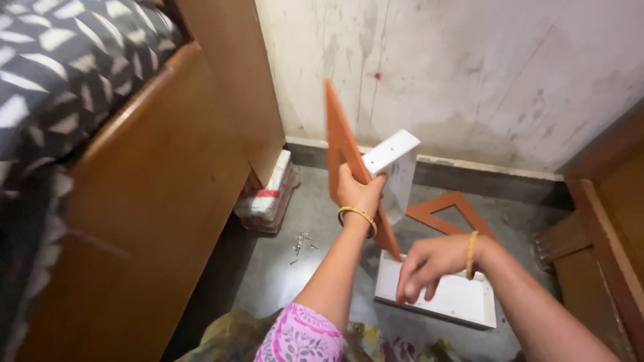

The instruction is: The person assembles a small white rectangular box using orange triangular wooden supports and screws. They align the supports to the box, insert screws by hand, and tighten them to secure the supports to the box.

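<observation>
Head view: left hand (357,192) closed around an orange bracket (340,144) and white board (396,164), held upright together above the floor; right hand (426,266) open, fingers curled down, hovering over a second white board (463,298) lying flat just below. Assembly looks part-way: second orange bracket (448,213) lies apart behind the right hand, screws (302,243) loose on the floor to the left, unfitted. Wooden bed frame (154,201) at left.

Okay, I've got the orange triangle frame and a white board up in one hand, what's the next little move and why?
Probably bring the right hand up to steady the white board. The left hand alone holds it and the orange triangular frame upright, while the right hovers over the white panel on the floor, holding nothing.
</observation>
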